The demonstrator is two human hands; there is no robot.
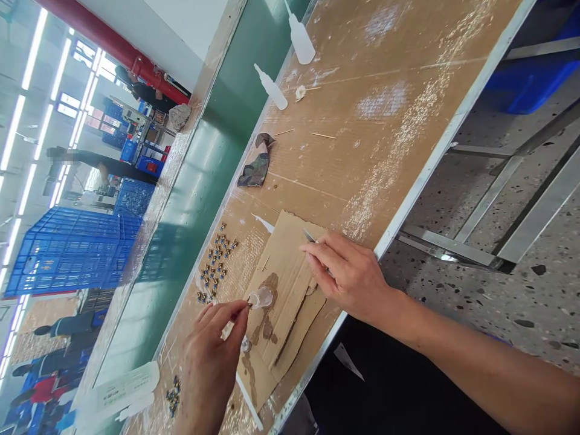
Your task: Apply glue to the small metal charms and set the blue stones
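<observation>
My left hand [212, 344] is closed in a pinch on a small brass-coloured part [249, 305], mostly hidden by the fingertips. It is held close to the mouth of a small clear cup [261, 298] lying on a cardboard sheet [285, 248]. Dark wet stains spread on the cardboard around the cup. My right hand [347, 272], over the sheet's right edge, is closed on a thin pointed metal tool [309, 235]; its exact kind is hard to make out. Beyond the left hand stand several small brass-and-blue parts [220, 257] in loose rows. Another pile of such parts [173, 396] lies beside the left wrist.
Two white squeeze bottles [301, 39] with pointed nozzles stand at the far end of the bench [335, 163]. A camouflage cloth [256, 163] and toothpicks [323, 135] lie nearer. A green partition [199, 163] borders the bench. Blue crates [67, 248] and several people are beyond.
</observation>
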